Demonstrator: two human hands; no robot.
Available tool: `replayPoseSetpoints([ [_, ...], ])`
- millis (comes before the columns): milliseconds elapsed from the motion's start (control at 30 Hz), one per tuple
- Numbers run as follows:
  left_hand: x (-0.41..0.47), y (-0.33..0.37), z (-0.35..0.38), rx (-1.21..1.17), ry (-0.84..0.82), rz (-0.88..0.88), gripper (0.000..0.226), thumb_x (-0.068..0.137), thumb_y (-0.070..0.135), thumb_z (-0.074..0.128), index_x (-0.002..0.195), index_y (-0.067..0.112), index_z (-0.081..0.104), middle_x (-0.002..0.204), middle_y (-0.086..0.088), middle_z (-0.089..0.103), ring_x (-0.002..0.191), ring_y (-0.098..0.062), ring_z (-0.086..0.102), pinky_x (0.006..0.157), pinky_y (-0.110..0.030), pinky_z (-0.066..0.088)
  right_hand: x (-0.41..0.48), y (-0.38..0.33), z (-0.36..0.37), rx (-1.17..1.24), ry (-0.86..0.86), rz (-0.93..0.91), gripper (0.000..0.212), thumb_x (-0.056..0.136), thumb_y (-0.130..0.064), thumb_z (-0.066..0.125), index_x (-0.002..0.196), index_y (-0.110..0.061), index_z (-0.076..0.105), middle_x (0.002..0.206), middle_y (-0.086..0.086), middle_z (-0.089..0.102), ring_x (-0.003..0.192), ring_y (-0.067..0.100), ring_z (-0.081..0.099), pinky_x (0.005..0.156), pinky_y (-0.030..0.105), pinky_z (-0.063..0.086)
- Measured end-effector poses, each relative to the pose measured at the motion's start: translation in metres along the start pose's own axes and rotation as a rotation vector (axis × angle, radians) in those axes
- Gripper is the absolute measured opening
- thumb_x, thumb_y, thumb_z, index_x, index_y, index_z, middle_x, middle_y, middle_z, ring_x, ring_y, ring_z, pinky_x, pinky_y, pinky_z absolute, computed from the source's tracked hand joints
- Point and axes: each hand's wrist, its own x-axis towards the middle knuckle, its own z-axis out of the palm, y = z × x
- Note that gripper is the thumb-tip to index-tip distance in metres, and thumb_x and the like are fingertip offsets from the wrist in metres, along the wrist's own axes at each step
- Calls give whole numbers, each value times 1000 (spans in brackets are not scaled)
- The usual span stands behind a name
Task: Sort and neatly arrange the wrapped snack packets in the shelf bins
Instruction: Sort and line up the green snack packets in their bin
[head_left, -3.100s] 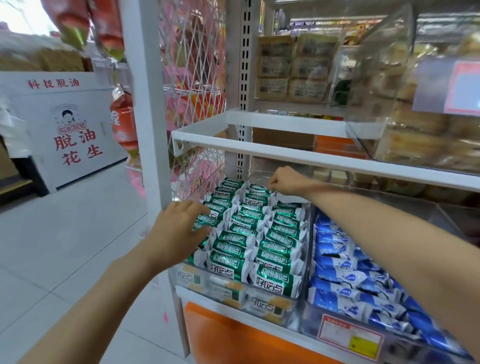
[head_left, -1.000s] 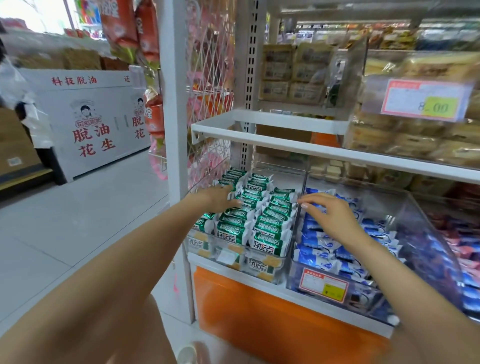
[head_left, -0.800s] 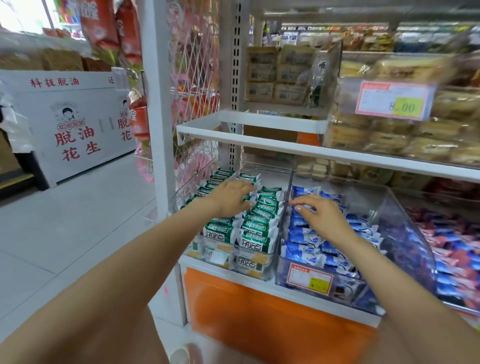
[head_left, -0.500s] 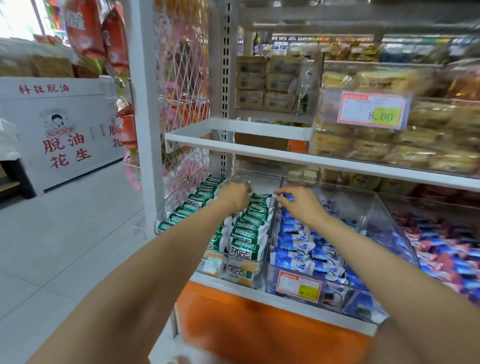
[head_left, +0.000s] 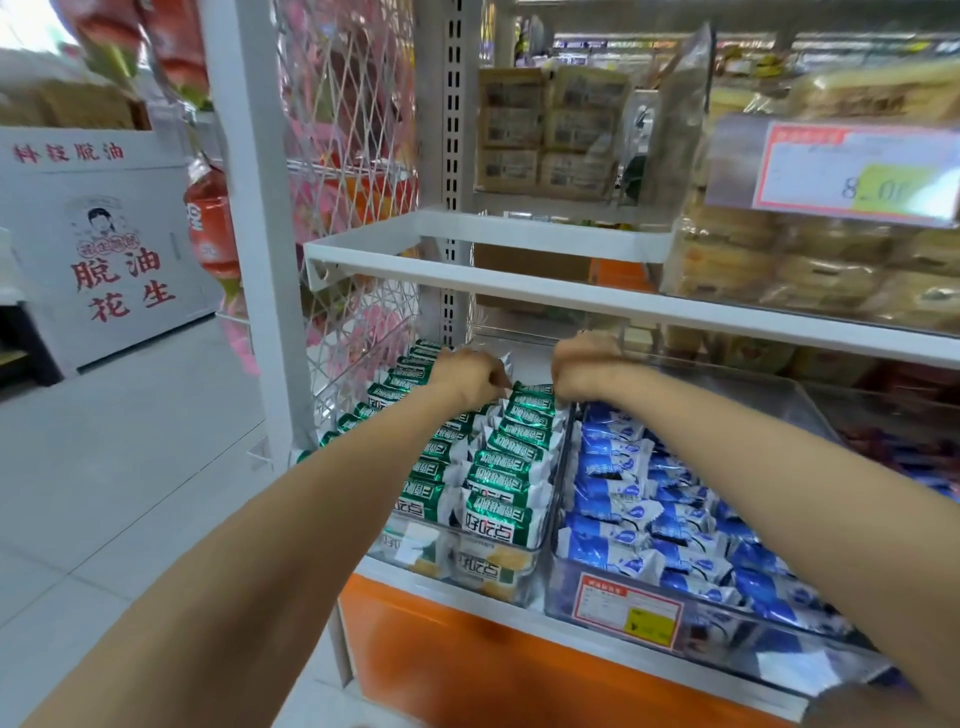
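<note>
Green snack packets (head_left: 501, 514) lie in neat rows in a clear bin (head_left: 467, 564) on the lower shelf. Blue snack packets (head_left: 618, 473) fill the clear bin (head_left: 737, 636) to its right, more loosely. My left hand (head_left: 467, 376) is at the back of the green rows, its fingers curled and pinching a packet's white edge. My right hand (head_left: 587, 369) sits beside it at the back right corner of the green bin, knuckles up and fingers curled down. What the right fingers hold is hidden.
A white shelf (head_left: 519, 283) hangs low over both hands. On it stands a clear bin of pastries (head_left: 805, 265) with a price tag (head_left: 857, 176). A white post (head_left: 260, 260) and wire mesh (head_left: 353, 156) bound the left side. Another packet bin (head_left: 893, 441) lies far right.
Both hands have moved to the back of the green bin. My right hand left the blue packets and came over beside my left hand. The view has come closer to the shelf.
</note>
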Motion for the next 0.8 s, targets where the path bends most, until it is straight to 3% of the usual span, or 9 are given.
replayPoseSetpoints([
  [200,3,2,-6,95,-11,-36,23,91,46,54,105,31,64,114,4,63,108,-19,55,91,-30,38,2,-2,-2,-20,-48,-12,24,89,-28,58,107,-12,62,97,4,59,87,20,50,94,39,43],
  [333,8,1,-16,-9,-189,-54,31,91,46,53,113,26,62,119,3,62,104,-19,56,79,-26,42,7,2,-5,49,-34,5,32,87,-33,63,110,-11,60,110,3,62,101,21,57,94,39,42],
  [433,10,-4,-20,-180,-130,-41,27,94,35,53,115,20,58,122,0,59,103,-19,56,76,-24,42,19,15,-3,252,28,37,24,82,-31,70,99,-14,70,101,-1,69,91,17,63,85,33,52],
  [567,17,-1,-14,-255,-94,6,22,92,16,57,113,17,63,120,-1,61,86,-7,55,62,-9,42,26,19,4,223,9,10,21,78,-34,73,94,-20,72,97,-1,69,93,17,61,87,34,50],
  [700,26,0,-6,-137,-119,-23,20,89,28,61,107,23,64,115,2,60,101,-16,55,87,-25,45,32,15,7,93,12,-17,23,83,-29,67,103,-18,68,102,0,66,100,19,58,94,37,44],
  [800,30,-1,-3,-15,-66,-22,14,90,36,58,101,29,63,115,3,59,107,-20,55,91,-33,48,33,11,7,52,15,-11,22,85,-24,64,105,-15,64,101,3,62,103,22,57,94,38,38],
])
